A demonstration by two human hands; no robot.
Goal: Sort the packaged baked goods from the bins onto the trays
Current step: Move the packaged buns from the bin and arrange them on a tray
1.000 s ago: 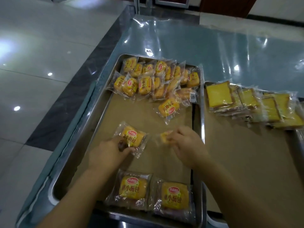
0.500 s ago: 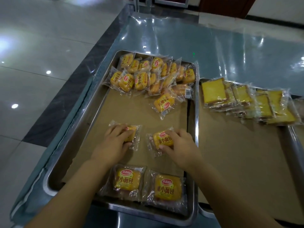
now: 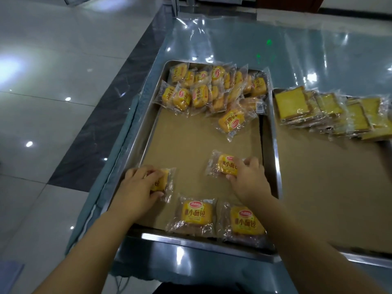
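Two at once: pinching a small yellow plastic-wrapped bun (image 3: 163, 179) with left hand (image 3: 137, 185), another bun (image 3: 225, 166), at two o'clock from it, with right hand (image 3: 248, 180).

Likely a food-packing workroom: steel trays (image 3: 191, 240) of wrapped buns (image 3: 199, 96), film-covered table (image 3: 297, 60), glossy tiled floor (image 3: 53, 71).

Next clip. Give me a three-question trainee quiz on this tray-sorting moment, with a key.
1. True or false: the left hand and the right hand each grip a bun packet on the left tray.
2. The toast slice packets lie on: A the left tray, B the right tray, C neither tray.
3. How many untouched bun packets lie along the left tray's near edge?
Key: 1 true; 2 B; 3 two.
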